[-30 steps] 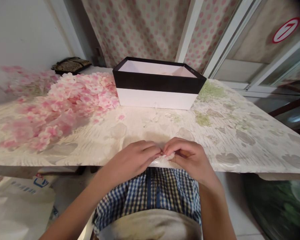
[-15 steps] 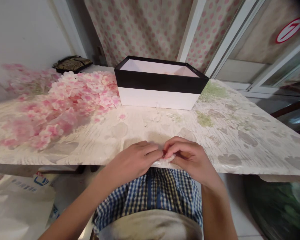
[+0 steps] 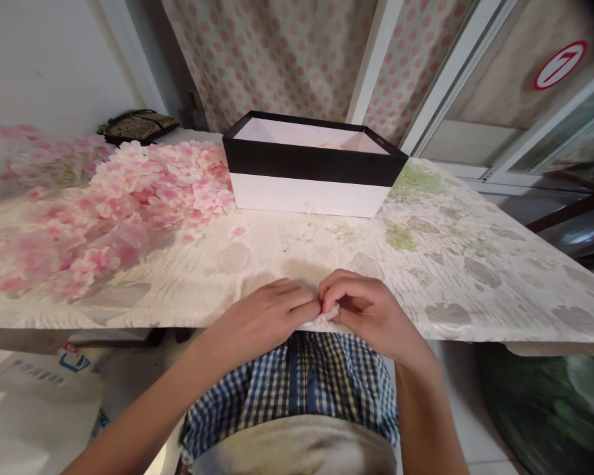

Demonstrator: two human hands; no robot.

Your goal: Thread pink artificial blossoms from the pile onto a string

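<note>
Close to the table's front edge, my left hand (image 3: 277, 309) and my right hand (image 3: 366, 310) meet with fingers curled in. Between their fingertips shows a small whitish-pink artificial flower (image 3: 330, 313). My right thumb and index finger pinch it; my left fingers close in on it from the other side, their tips mostly hidden under the hand. A pile of pink artificial blossoms (image 3: 153, 181) lies to the left on the table. One loose pink flower (image 3: 238, 231) rests on the cloth in front of the box.
A black-and-white open box (image 3: 307, 194) stands at the back middle of the cloth-covered table (image 3: 440, 284). Green bits (image 3: 400, 235) lie right of it. A dark patterned pouch (image 3: 138, 125) sits at the back left. Below left is a white bag (image 3: 34, 402).
The whole view has shifted slightly. Both hands stay together at the flower, with only a small movement of the fingers; less of the flower shows now.
</note>
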